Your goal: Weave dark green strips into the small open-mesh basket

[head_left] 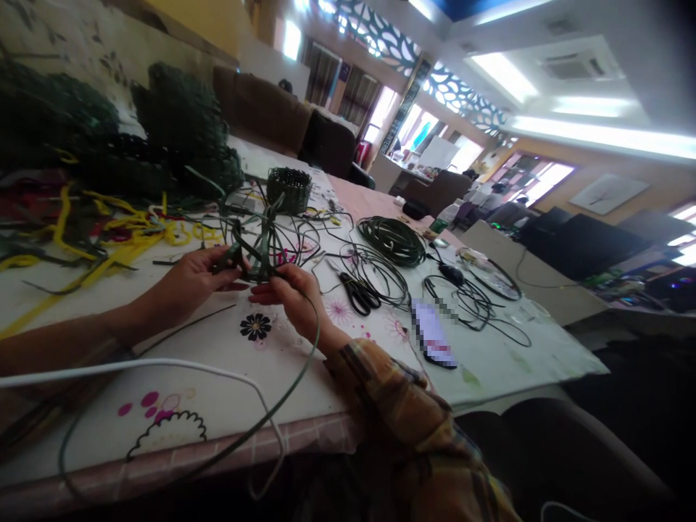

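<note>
Both hands meet over the table around a small open frame of dark green strips [264, 243], part woven, with loose strip ends fanning upward. My left hand [209, 272] pinches its left side, fingers closed on the strips. On the right side, my right hand [291, 293] has thumb and fingers closed on the lower edge. A long thin green strip [304, 370] runs from beside my right hand down past the table's front edge. Behind the frame stands a finished-looking dark green woven basket [289, 191]. Black-handled scissors [359, 293] lie to the right of my right hand.
Coiled green strip [392, 241] and looser loops lie to the right, near a pixelated, pale purple flat object [432, 333] and a plastic bottle [446, 216]. Yellow strips [127, 230] and dark green woven piles [177, 127] crowd the left. A white cable [179, 364] crosses the foreground.
</note>
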`<state>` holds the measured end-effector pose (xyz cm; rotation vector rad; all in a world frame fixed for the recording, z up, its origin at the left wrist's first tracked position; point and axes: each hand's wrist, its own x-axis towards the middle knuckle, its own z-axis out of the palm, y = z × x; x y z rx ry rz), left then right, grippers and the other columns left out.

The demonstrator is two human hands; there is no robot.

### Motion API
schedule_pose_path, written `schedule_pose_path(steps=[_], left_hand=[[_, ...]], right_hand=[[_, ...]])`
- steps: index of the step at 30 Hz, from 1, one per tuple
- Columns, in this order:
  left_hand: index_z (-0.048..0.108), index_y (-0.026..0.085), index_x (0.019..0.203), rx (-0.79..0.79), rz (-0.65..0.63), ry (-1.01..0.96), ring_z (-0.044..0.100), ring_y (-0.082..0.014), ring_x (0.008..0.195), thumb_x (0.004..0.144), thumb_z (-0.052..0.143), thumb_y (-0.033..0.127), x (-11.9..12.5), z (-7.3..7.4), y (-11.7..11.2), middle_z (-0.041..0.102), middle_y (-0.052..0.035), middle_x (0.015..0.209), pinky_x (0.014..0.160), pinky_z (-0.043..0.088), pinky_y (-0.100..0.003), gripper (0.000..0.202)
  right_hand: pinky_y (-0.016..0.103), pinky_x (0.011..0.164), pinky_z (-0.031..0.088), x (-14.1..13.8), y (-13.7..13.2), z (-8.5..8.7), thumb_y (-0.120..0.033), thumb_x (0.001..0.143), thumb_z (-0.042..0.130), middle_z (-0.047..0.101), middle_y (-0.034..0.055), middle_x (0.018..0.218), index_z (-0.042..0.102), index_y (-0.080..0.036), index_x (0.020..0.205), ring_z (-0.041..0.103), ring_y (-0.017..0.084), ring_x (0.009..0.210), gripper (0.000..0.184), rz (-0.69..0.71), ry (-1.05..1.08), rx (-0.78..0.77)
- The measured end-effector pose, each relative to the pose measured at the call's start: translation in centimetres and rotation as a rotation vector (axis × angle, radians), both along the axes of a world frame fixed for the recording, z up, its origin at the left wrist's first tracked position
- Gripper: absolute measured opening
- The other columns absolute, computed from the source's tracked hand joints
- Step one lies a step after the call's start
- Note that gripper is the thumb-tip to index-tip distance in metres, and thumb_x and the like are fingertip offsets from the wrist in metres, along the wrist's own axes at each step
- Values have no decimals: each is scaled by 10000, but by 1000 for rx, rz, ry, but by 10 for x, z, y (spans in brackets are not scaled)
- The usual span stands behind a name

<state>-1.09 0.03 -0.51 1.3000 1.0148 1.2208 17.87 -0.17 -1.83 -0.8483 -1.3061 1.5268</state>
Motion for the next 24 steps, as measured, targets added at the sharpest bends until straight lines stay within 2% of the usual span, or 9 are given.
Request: schedule_pose_path(steps=[4, 9, 11, 14, 20, 24], left_hand=[[725, 173, 912, -93, -30, -21, 670, -207, 950, 603, 876, 381, -4, 2, 1, 712, -49, 996, 836, 638, -376, 403], [723, 178, 994, -37, -67, 2, 660, -201, 1010, 646, 863, 359, -7, 0, 2, 706, -61, 1110, 846, 629, -337, 417], [721, 179, 986, -4, -72, 17, 665, -191, 976, 654, 858, 350, -7, -2, 3, 706, -51, 1069, 829, 630, -327, 397], [712, 167, 923, 55, -32, 36, 662, -174, 886, 656, 849, 358, -5, -2, 2, 695, -36, 965, 783, 640, -326, 355], [687, 185, 848, 253, 36, 184, 639, -157, 760, 688, 802, 371, 2, 11, -8, 649, -10, 840, 665, 646, -290, 270], [676, 177, 864, 228, 51, 200, 631, -149, 720, 699, 783, 394, 2, 10, -5, 647, -12, 823, 649, 638, -296, 293]], right_hand=[[269, 639, 637, 4, 0, 6, -408, 894, 669, 728, 9, 713, 549, -183, 884, 741, 153, 639, 256, 41, -31, 23], [190, 479, 557, 13, 1, 11, -414, 909, 615, 703, -10, 723, 622, -189, 1024, 681, 116, 547, 252, 4, -188, 110], [170, 445, 521, 13, 2, 10, -437, 910, 613, 708, -1, 754, 625, -190, 1002, 682, 111, 544, 264, -24, -224, 118], [163, 474, 532, 10, 1, 7, -498, 892, 646, 705, 9, 730, 579, -185, 860, 706, 119, 577, 322, -42, -218, 101], [276, 535, 628, 6, -8, 13, -603, 816, 710, 648, -13, 552, 506, -202, 756, 714, 174, 562, 454, -35, -91, 37], [294, 523, 633, 7, -6, 12, -626, 798, 720, 661, -6, 547, 496, -202, 760, 718, 186, 542, 481, -28, -48, -11]])
